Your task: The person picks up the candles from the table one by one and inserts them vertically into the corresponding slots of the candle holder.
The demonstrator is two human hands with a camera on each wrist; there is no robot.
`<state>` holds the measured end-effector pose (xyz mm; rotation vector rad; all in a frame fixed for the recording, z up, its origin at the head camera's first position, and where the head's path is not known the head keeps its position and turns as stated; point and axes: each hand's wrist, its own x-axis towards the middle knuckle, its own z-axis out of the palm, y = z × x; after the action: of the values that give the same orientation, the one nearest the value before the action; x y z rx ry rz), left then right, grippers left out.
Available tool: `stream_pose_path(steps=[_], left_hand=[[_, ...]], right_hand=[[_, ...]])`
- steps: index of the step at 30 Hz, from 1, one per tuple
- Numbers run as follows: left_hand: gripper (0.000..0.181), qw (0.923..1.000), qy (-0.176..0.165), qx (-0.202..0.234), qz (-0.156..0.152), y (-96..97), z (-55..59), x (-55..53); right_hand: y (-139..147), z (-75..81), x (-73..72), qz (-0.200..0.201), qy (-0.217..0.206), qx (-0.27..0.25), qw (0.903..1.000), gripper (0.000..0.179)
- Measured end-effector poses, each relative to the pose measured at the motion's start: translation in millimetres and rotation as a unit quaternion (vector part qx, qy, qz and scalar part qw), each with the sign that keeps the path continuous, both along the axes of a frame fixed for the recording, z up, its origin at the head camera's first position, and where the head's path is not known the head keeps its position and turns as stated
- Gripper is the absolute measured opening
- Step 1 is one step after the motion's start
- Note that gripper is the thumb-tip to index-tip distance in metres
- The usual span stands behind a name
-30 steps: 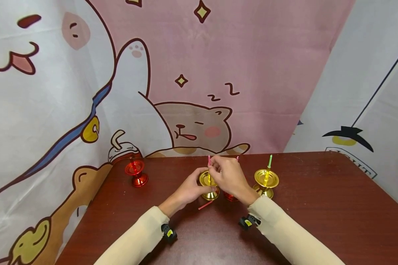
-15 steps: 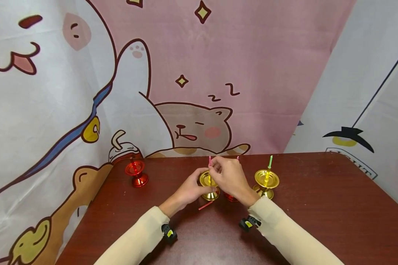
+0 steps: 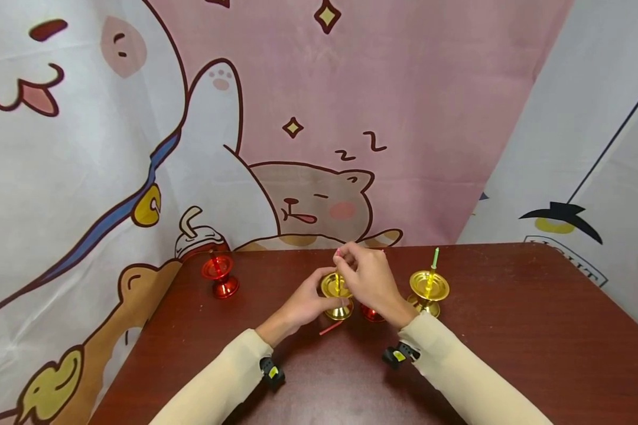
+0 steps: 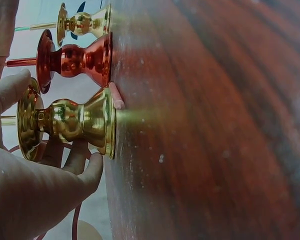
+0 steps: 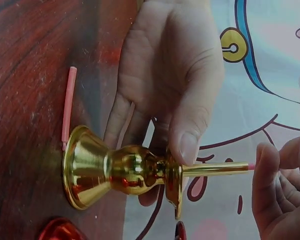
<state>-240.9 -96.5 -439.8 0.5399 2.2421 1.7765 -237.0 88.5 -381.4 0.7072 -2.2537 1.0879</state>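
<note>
My left hand [image 3: 308,298] holds a gold candle holder [image 5: 132,170] that stands on the table, with the thumb over its dish and the fingers around its far side. From the dish rises a narrow gold tube [image 5: 215,170]. A bit of pink candle [image 5: 251,166] shows at the tube's top, between the thumb and fingers of my right hand [image 3: 369,277], which pinch it. Most of this candle is hidden by the tube and fingertips. A second pink candle [image 5: 68,105] lies on the table right by the holder's base.
A red candle holder [image 4: 72,60] stands close behind my right hand. Farther right is another gold holder [image 3: 428,286] bearing a green candle [image 3: 435,258]. One more red holder [image 3: 224,287] stands at the left of the brown table [image 3: 510,330]. A printed cloth hangs behind.
My right fingertips have moved up to the top of the pink candle, and less of it shows above them. The left hand keeps its hold on the gold holder.
</note>
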Motion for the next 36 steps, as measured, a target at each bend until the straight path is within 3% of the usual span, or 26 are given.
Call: stream_pose_path(steps=[13, 26, 32, 36], left_hand=[[0.072, 0.9999, 0.011, -0.009, 0.009, -0.2, 0.0, -1.4], [0.073, 0.9999, 0.005, -0.008, 0.007, -0.9, -1.7, -0.4], [0.072, 0.9999, 0.003, -0.010, 0.011, -0.8, -0.4, -0.2], [0.072, 0.9998, 0.010, -0.013, 0.014, -0.2, -0.3, -0.9]], right_hand=[[0.0, 1.7, -2.7, 0.010, 0.016, 0.030, 0.9994, 0.008], [0.5, 0.1, 1.8, 0.000, -0.002, 0.033, 0.9994, 0.006], [6.8, -2.1, 9.9, -0.020, -0.019, 0.022, 0.9994, 0.008], [13.2, -6.3, 20.3, -0.008, -0.037, 0.031, 0.9988, 0.014]])
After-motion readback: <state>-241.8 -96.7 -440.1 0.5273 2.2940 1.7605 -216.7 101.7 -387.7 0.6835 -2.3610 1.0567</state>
